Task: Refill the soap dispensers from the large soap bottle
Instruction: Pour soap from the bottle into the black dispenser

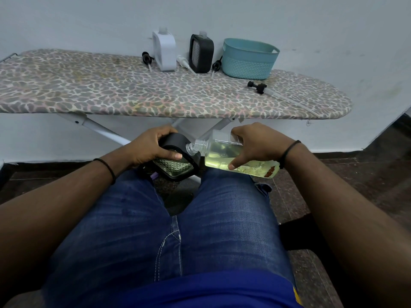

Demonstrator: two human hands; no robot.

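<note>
Above my knees, my left hand (pixel 153 145) grips a black soap dispenser (pixel 175 163) with a clear ribbed window, tilted toward the right. My right hand (pixel 255 145) holds the large clear soap bottle (pixel 224 156) on its side; yellow-green soap lies along its lower wall. The bottle's open neck (pixel 199 146) meets the dispenser's clear neck (pixel 191 148). On the ironing board (pixel 111 90) stand a white dispenser (pixel 164 51) and a second black dispenser (pixel 201 53), both without pumps.
A teal basket (pixel 249 57) stands at the board's back right. Three loose pumps (pixel 148 60) (pixel 184 63) (pixel 216 65) lie around the dispensers, and another black pump (pixel 259 86) lies near the right end. The board's white legs (pixel 100 130) cross just beyond my hands.
</note>
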